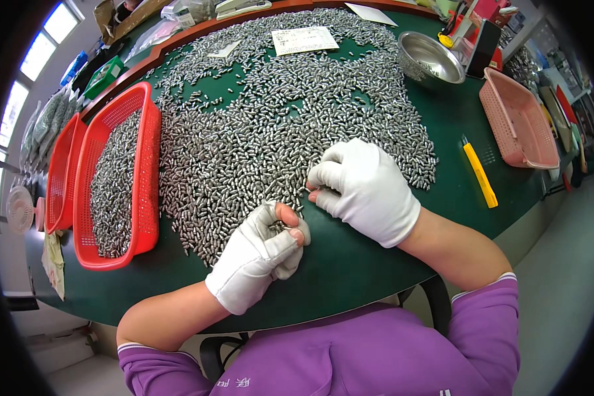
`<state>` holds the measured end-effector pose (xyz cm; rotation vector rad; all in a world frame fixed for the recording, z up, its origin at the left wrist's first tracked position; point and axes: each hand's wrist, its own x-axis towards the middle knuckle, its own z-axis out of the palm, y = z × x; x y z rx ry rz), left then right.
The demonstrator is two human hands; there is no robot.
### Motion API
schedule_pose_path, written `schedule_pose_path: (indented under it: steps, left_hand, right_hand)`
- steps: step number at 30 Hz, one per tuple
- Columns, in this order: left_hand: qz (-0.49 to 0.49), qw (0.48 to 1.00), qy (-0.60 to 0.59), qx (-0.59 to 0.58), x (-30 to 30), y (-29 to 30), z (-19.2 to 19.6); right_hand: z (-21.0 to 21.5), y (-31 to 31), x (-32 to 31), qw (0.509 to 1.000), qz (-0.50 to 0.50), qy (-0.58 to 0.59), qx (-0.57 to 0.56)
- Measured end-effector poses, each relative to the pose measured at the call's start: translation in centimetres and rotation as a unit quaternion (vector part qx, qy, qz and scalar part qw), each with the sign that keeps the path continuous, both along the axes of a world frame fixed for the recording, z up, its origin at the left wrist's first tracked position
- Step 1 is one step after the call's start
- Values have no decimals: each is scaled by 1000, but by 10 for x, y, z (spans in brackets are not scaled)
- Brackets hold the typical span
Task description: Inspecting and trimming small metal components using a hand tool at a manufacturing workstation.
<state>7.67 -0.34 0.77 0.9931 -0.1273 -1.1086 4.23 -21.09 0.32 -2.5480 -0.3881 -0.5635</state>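
A broad layer of small silvery metal parts (244,145), short and ridged, covers much of the green table. At its near edge is my left hand (261,254), in a white glove with bare thumb and fingertip. Its fingers are curled and pressed together; whatever they hold is too small to make out. To the right, my right hand (363,188) wears a similar white glove with bare tips. Its thumb and forefinger pinch close at the edge of the parts, and I cannot make out what is between them.
A red plastic basket (148,171) full of the same parts stands left, beside another red basket (63,175). At right are a yellow utility knife (480,173), a pink basket (518,125) and a metal bowl (435,49). A paper slip (303,41) lies on the parts.
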Motion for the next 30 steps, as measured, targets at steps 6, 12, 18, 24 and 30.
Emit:
schedule_pose_path:
  steps: [6, 12, 18, 24, 30]
  left_hand:
    - [3, 1000, -6, 11, 1, 0, -5]
    - [20, 1000, 12, 4, 1, -1, -3]
    - [15, 1000, 24, 6, 0, 2, -5]
    - [25, 999, 13, 16, -1, 1, -7]
    - [23, 1000, 2, 12, 0, 0, -6]
  right_hand:
    - [-6, 5, 2, 998, -11, 11, -58]
    - [2, 6, 2, 993, 65, -3, 100]
    - [3, 11, -4, 964, 126, 85, 220]
    - [2, 7, -3, 964, 105, 52, 237]
    - [-1, 1, 1, 978, 14, 53, 203]
